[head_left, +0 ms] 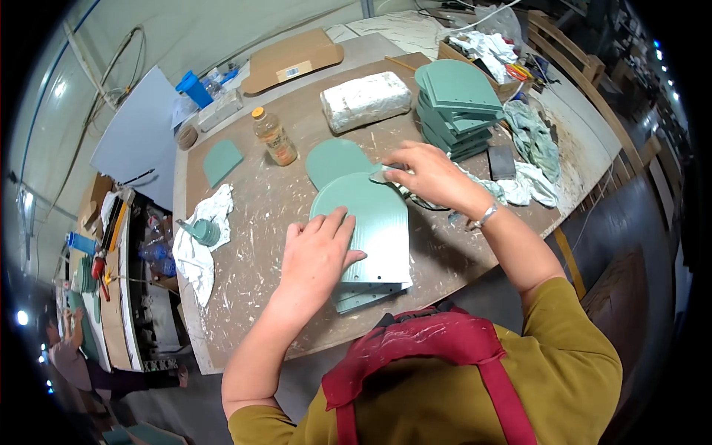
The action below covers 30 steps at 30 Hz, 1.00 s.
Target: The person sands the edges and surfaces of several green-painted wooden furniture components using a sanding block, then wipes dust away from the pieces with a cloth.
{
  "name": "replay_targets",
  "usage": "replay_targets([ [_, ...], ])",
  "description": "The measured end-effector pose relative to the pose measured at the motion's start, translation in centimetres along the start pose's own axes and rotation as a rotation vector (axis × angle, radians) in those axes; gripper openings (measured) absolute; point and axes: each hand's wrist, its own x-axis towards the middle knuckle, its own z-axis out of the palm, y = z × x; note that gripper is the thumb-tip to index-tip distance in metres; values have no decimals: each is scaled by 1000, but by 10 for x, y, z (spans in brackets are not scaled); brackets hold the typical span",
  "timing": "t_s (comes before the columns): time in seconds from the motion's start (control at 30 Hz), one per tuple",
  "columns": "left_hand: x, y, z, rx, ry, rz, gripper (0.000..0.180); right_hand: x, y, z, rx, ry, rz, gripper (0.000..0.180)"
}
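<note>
The right hand (426, 174) pinches a small, flat grey piece (380, 176) at the far right edge of a pale-green, round-topped panel (380, 230), stacked on the scuffed brown table (252, 245); the left hand (315, 252) lies unclenched on the panel's left.

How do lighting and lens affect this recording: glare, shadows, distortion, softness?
Head view, centre: pale glare on the right side of the green panel; head view, right of the panel: dark shadow on the table; head view, rim: fisheye bending, black corners; head view, far left: bright lamp spots, and a co-worker too small and dim for detail.
</note>
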Motion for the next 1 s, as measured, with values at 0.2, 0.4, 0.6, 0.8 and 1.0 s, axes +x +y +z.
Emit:
replay_targets([
  [0.2, -1, -13, 2, 46, 34, 105, 55, -10, -19, -14, -38, 13, 85, 32],
  [0.4, 6, -22, 5, 98, 30, 224, 54, 3, -18, 13, -60, 40, 139, 33],
  [0.6, 6, -24, 4, 95, 24, 241, 54, -57, -42, 6, -112, 186, 279, 27],
  [0.8, 10, -28, 7, 89, 33, 290, 54, -117, -91, 37, -141, 433, 323, 24],
  [1.0, 16, -30, 5, 97, -23, 328, 52, -161, -151, 38, -151, 398, 410, 19],
])
